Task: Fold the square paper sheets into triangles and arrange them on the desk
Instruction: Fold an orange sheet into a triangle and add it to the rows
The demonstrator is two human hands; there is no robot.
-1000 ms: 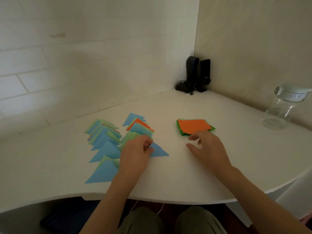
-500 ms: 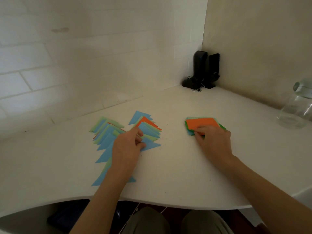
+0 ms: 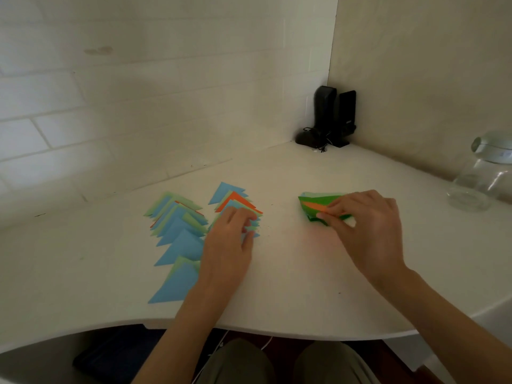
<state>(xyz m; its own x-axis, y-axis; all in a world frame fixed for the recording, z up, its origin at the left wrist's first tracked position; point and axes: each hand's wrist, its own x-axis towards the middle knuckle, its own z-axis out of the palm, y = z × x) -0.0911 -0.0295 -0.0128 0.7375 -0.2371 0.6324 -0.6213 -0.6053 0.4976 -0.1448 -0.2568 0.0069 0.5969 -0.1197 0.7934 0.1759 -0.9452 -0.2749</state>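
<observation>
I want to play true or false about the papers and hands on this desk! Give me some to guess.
1. The right hand pinches an orange sheet at the green stack. True.
2. The left hand is up in the air. False: it rests on the folded triangles.
3. The triangles lie in two rows. True.
4. All the triangles are orange. False: most are blue or light green.
5. The jar stands between the two hands. False: it stands at the desk's far right.
</observation>
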